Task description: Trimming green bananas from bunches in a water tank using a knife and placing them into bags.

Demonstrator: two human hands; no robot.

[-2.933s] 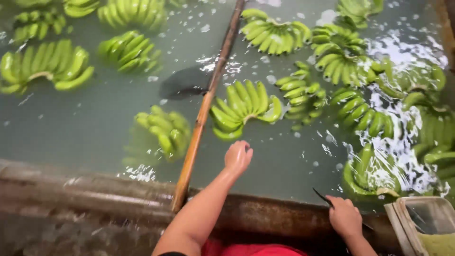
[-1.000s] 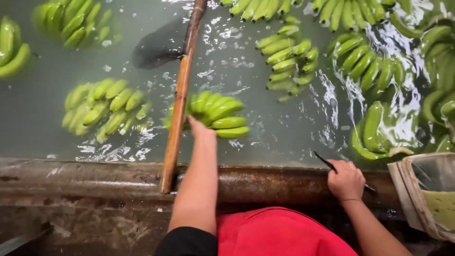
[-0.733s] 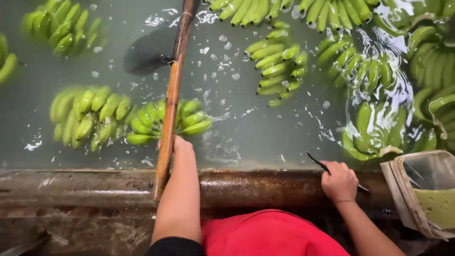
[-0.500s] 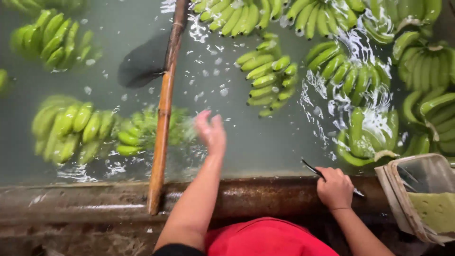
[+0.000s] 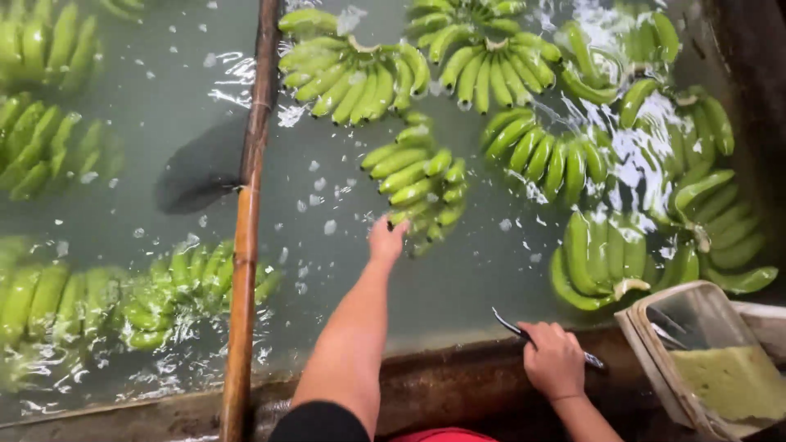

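Note:
Several bunches of green bananas float in a tank of grey-green water. My left hand (image 5: 386, 240) stretches out over the water, and its fingers touch the near edge of a banana bunch (image 5: 416, 179) in the middle of the tank. My right hand (image 5: 555, 358) rests on the tank's near rim (image 5: 458, 385), closed around a small dark knife (image 5: 512, 325) whose blade points left and away. Another bunch (image 5: 603, 259) floats just beyond my right hand.
A long brown wooden pole (image 5: 246, 221) lies across the tank from far to near, left of my left arm. More bunches (image 5: 192, 282) float left of it. A clear plastic tub (image 5: 708, 360) holding green liquid sits at the lower right.
My left hand pushed one bunch leftward under the pole, let it go, then reached forward and right to the middle bunch. My right hand stayed on the rim with the knife.

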